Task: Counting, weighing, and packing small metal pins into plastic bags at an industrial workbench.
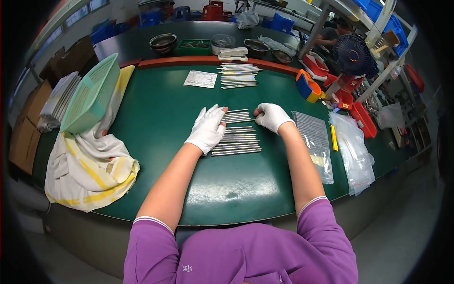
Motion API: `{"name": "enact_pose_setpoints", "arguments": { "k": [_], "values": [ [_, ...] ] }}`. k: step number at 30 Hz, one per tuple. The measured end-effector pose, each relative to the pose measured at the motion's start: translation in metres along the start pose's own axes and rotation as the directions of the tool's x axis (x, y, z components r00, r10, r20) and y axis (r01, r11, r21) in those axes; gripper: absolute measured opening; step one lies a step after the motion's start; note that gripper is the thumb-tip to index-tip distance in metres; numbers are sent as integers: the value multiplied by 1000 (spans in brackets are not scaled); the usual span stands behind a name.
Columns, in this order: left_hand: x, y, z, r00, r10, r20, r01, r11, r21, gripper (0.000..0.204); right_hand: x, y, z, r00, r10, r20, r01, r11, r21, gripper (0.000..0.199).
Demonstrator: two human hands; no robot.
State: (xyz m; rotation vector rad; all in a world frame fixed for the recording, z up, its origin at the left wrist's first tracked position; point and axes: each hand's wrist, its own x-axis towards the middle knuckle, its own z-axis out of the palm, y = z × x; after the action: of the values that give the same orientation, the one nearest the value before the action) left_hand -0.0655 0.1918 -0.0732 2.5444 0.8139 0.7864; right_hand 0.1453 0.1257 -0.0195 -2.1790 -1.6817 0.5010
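Note:
Thin metal rods lie side by side on the green table in two groups in front of me: an upper group [239,115] between my hands and a lower group [236,141] nearer to me. My left hand [208,128], in a white glove with bare fingertips, rests flat over the left ends of the rods, fingers stretched out. At the right ends of the upper group, my gloved right hand [273,117] has its fingers curled together; whatever they hold is hidden. Farther back lies another row of rods [239,75], with coloured marks, beside a white paper slip [200,79].
On the left, a pale green basket [92,97] stands by a crumpled white-and-yellow cloth [90,170]. To the right lie a clear bag of rods [314,142], a yellow cutter-like tool [334,137] and empty-looking plastic bags [352,151]. Bowls [163,41] and a dark fan [352,54] stand farther back.

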Motion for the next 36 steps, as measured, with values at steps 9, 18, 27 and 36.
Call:
{"name": "enact_pose_setpoints", "arguments": {
  "k": [9, 18, 27, 36],
  "values": [
    [-2, -2, 0, 999, 14, 31, -17, 996, 82, 45, -26, -24, 2, 991, -85, 107, 93, 993, -78, 13],
    [-1, 2, -4, 998, 0, 70, -5, 997, 83, 52, -27, -9, 8, 964, -262, -42, 254, 956, -145, 12],
    [-2, 9, -8, 995, -71, 76, 65, 995, 80, 66, -26, -15, -43, 870, -217, -443, 445, 731, 516, 9],
    [4, -22, 4, 946, -290, -149, 141, 775, -616, 53, -16, -81, 35, 827, -507, -242, 540, 836, 95, 12]
  ]
}}
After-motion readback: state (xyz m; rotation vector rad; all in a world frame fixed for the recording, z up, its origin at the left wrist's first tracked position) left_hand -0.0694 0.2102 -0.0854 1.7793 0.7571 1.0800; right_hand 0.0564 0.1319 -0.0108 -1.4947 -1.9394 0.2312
